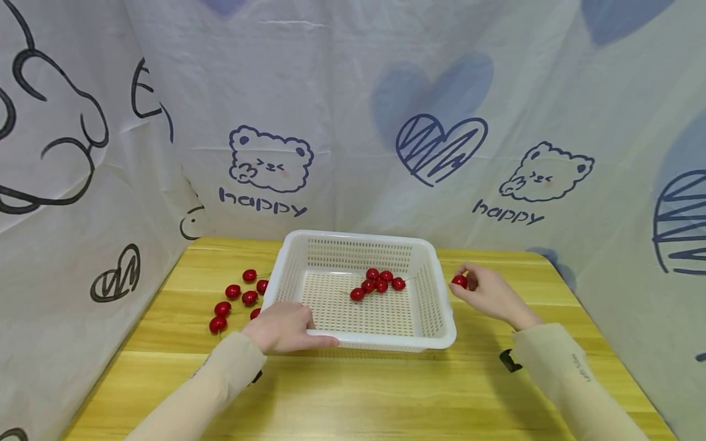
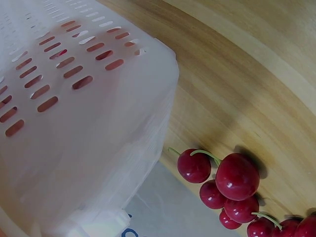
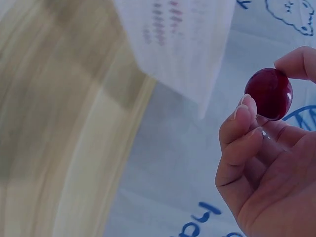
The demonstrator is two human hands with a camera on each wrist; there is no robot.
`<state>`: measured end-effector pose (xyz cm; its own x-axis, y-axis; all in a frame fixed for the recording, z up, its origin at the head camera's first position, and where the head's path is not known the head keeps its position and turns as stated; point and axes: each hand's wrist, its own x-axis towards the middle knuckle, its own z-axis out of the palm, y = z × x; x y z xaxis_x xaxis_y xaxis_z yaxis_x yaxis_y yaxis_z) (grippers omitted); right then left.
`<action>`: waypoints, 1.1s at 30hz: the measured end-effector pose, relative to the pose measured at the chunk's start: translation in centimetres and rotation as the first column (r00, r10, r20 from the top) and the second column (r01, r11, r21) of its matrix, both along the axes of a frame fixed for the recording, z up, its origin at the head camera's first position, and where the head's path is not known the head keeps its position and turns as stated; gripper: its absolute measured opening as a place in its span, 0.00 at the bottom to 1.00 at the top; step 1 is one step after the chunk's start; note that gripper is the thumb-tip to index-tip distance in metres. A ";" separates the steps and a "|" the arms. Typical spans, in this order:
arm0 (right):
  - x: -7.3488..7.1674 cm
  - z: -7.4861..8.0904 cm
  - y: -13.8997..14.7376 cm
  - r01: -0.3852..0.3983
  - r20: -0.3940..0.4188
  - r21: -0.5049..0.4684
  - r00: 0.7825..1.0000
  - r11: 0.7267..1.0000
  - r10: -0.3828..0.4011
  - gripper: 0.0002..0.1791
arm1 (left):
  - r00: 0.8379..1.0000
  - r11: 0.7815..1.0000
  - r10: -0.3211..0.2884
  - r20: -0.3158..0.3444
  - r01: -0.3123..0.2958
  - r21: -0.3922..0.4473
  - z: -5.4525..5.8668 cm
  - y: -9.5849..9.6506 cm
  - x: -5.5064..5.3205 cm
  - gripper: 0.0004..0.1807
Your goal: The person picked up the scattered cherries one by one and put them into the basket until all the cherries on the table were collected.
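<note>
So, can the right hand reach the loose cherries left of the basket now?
Probably not easily: the right hand pinches a cherry on the other side, and the basket, with the left hand on its near-left corner, lies between it and the loose cherries.

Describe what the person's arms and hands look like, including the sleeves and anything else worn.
The left sleeve and right sleeve are long and beige, each with a small dark marking too small to read. A black piece shows beside the right sleeve, and a smaller black bit beside the left. The left hand and right hand are ungloved.
</note>
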<state>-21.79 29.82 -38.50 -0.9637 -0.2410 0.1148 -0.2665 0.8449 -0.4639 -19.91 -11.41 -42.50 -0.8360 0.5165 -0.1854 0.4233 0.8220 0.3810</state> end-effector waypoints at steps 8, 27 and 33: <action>0.0 2.2 -2.6 -0.041 -0.012 -0.069 0.999 0.997 0.040 0.09 | 1.000 1.000 0.010 -0.001 -0.010 -0.004 0.0 0.0 0.0 0.34; -2.3 6.1 -9.0 -0.151 -0.107 -0.113 0.984 0.982 0.139 0.11 | 1.000 1.000 -0.004 -0.006 0.004 -0.014 0.0 0.0 -0.1 0.34; -4.0 5.1 -10.4 -0.186 -0.091 -0.145 0.980 0.972 0.174 0.11 | 1.000 1.000 -0.008 -0.006 0.008 -0.011 0.0 0.1 -0.2 0.33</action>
